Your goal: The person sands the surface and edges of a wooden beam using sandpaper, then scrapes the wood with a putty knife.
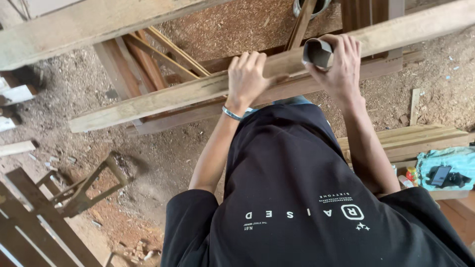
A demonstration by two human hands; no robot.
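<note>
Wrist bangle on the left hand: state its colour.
Silver metal bangle, clearest in the head view, on the left hand resting on the plank.

The left hand (pixel 250 74) rests flat on a long wooden plank (pixel 198 91), fingers over its far edge. Just beside it on the plank, the right hand (pixel 341 66) grips 1 roll of sandpaper (pixel 317 52). Sawdust floor (pixel 163 163) lies below the plank.

Not much here tbh. Dark phone (pixel 440 175), flat rectangle w/ black screen, approx 4 o'clock near right edge, lying tilted on crumpled teal cloth (pixel 462 160). Small red-yellow packet or bottle (pixel 411 174) just left of cloth, too small to tell which. White printed logo (pixel 352 212) plus lettering on black shirt (pixel 297 198), approx 5 o'clock.
</note>
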